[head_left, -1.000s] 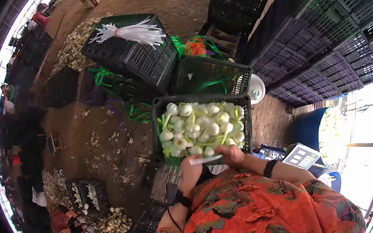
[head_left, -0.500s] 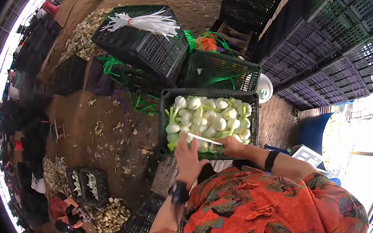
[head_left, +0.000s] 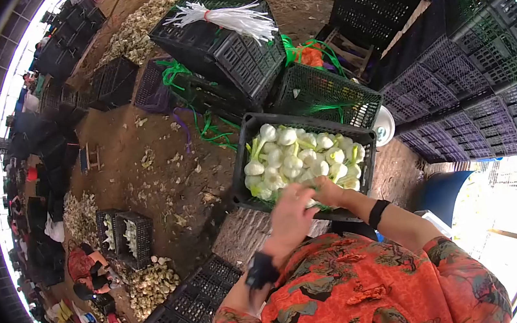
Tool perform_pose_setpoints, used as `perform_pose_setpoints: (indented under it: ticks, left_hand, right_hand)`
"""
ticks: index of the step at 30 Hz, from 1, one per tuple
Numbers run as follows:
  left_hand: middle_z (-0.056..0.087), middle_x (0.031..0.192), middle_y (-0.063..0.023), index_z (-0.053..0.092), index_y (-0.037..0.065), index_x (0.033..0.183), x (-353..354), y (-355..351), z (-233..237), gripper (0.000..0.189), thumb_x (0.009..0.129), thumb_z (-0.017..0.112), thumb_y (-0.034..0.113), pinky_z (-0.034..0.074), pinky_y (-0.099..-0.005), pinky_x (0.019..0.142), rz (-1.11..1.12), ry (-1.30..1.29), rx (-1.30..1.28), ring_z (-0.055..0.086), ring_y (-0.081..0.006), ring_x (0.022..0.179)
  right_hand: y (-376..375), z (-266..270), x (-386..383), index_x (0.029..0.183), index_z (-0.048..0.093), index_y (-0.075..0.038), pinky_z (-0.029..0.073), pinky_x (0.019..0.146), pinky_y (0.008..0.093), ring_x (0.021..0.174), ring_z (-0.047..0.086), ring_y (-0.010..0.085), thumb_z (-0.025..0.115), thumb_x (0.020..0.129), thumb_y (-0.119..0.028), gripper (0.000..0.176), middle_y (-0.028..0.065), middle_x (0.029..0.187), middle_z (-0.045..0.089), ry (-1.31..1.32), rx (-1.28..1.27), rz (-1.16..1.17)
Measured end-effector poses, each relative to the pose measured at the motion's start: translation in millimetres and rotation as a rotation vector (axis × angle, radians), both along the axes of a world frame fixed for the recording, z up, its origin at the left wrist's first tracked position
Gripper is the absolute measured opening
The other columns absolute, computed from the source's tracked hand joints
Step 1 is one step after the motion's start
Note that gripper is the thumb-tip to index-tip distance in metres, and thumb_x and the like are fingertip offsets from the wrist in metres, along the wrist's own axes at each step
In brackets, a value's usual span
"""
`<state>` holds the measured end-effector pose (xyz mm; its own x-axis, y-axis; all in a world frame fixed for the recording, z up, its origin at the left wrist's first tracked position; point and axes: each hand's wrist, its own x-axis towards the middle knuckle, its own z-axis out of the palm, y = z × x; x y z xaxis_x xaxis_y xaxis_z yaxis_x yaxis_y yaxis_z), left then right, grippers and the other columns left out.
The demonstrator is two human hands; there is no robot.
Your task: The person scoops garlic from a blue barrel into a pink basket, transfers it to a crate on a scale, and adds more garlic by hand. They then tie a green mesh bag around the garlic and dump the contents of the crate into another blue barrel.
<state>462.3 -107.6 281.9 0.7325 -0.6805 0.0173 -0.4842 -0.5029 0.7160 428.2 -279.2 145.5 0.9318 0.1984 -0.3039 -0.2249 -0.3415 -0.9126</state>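
A black plastic crate (head_left: pixel 242 163) in front of me is full of white garlic bulbs (head_left: pixel 288 136) with short green stems. Over its near rim my two hands meet. My left hand (head_left: pixel 290 213) has its fingers bent in against the right one, slightly blurred. Opposite it, my right hand (head_left: pixel 329 192) is closed in a pinch. A short bit of a white plastic tie (head_left: pixel 312 203) shows between the hands; its remaining length is hidden by the fingers.
A bundle of white ties (head_left: pixel 233 20) lies on an upturned black crate (head_left: pixel 252 64) beyond. An open crate (head_left: pixel 328 93) adjoins it. Stacked crates (head_left: pixel 458 89) stand on the right, beside a white bucket (head_left: pixel 383 125). At lower left, a person (head_left: pixel 90 275) sits near a bulb heap (head_left: pixel 151 287).
My hands have come together at the crate's near rim. The white tie, stretched between them before, is now mostly hidden. My view has shifted, moving the scene slightly right.
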Motion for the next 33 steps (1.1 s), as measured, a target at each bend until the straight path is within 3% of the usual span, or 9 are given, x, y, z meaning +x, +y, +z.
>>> perform_pose_setpoints:
  ticks: [4,6,15,17,25,27,28,31,33]
  left_hand:
    - [0.051,0.12,-0.0153,0.056,0.008,0.11,22,34,-3,0.045,0.07,0.074,0.015,0.044,-0.0437,0.087,0.275,-0.353,0.225,0.048,-0.0376,0.113]
    - [0.054,0.111,-0.0167,0.054,0.006,0.109,26,39,-69,0.039,0.074,0.069,0.013,0.045,-0.0464,0.081,0.099,0.014,0.184,0.052,-0.04,0.103]
    - [0.055,0.096,-0.0201,0.052,0.001,0.096,54,3,-81,0.022,0.075,0.051,-0.003,0.045,-0.0496,0.069,-0.278,-0.043,-0.028,0.056,-0.0431,0.083]
    - [0.054,0.092,-0.0169,0.052,0.003,0.092,57,-4,-73,0.02,0.074,0.052,-0.005,0.044,-0.0474,0.069,-0.376,0.059,0.044,0.055,-0.0406,0.082]
    - [0.057,0.092,-0.0144,0.052,0.002,0.085,69,-3,-28,0.003,0.083,0.054,0.0,0.046,-0.0423,0.067,-0.413,0.152,0.05,0.058,-0.0329,0.077]
    - [0.06,0.098,-0.0119,0.058,0.003,0.087,73,20,-5,0.027,0.095,0.051,0.028,0.05,-0.0396,0.071,0.302,0.688,-0.121,0.061,-0.0253,0.081]
    - [0.06,0.098,-0.0119,0.058,0.003,0.087,72,43,-21,0.027,0.095,0.051,0.028,0.05,-0.0396,0.071,0.296,0.684,-0.122,0.061,-0.0253,0.081]
    - [0.058,0.114,-0.0171,0.056,0.002,0.109,56,77,-100,0.073,0.086,0.037,0.069,0.049,-0.0466,0.086,-0.103,1.65,0.028,0.06,-0.0285,0.103]
    - [0.044,0.135,-0.0248,0.044,-0.002,0.129,35,49,-127,0.112,0.065,0.03,0.089,0.039,-0.056,0.098,-0.318,2.137,-0.486,0.046,-0.0375,0.123]
  right_hand:
    - [4,14,6,0.1,0.069,-0.011,0.049,0.075,0.0349,0.077,0.063,0.021,0.067,0.083,-0.024,0.022,0.0113,0.088,0.069,0.074,-0.111,-0.035]
    - [2,21,10,0.103,0.068,-0.012,0.049,0.075,0.0351,0.077,0.062,0.0215,0.063,0.086,-0.031,0.026,0.0118,0.087,0.068,0.155,-0.154,0.011]
    - [-6,25,24,0.136,0.047,-0.025,0.048,0.075,0.0373,0.086,0.062,0.0255,0.065,0.078,-0.016,0.061,0.0181,0.093,0.065,-0.069,0.089,-0.051]
    - [-10,28,39,0.129,0.054,-0.017,0.048,0.075,0.0383,0.087,0.061,0.0263,0.066,0.072,-0.008,0.059,0.019,0.092,0.065,0.3,0.075,0.118]
    - [-1,10,39,0.1,0.064,-0.003,0.047,0.069,0.0382,0.08,0.062,0.0285,0.055,0.066,0.004,0.036,0.017,0.089,0.065,0.06,-0.036,0.182]
    - [3,5,47,0.103,0.064,-0.006,0.048,0.069,0.0382,0.079,0.063,0.0287,0.053,0.069,0.0,0.036,0.0155,0.086,0.066,0.297,-0.024,0.075]
    - [2,0,49,0.107,0.063,-0.008,0.049,0.071,0.0402,0.08,0.064,0.0312,0.054,0.071,-0.005,0.037,0.0176,0.085,0.066,0.279,-0.042,0.111]
    - [17,21,32,0.111,0.061,-0.009,0.049,0.073,0.0435,0.084,0.063,0.0358,0.056,0.07,-0.007,0.041,0.0207,0.085,0.065,-0.048,-0.246,0.128]
    - [23,43,17,0.105,0.061,-0.007,0.048,0.073,0.0456,0.084,0.062,0.0389,0.058,0.071,-0.01,0.034,0.0216,0.087,0.064,-0.072,-0.248,0.109]
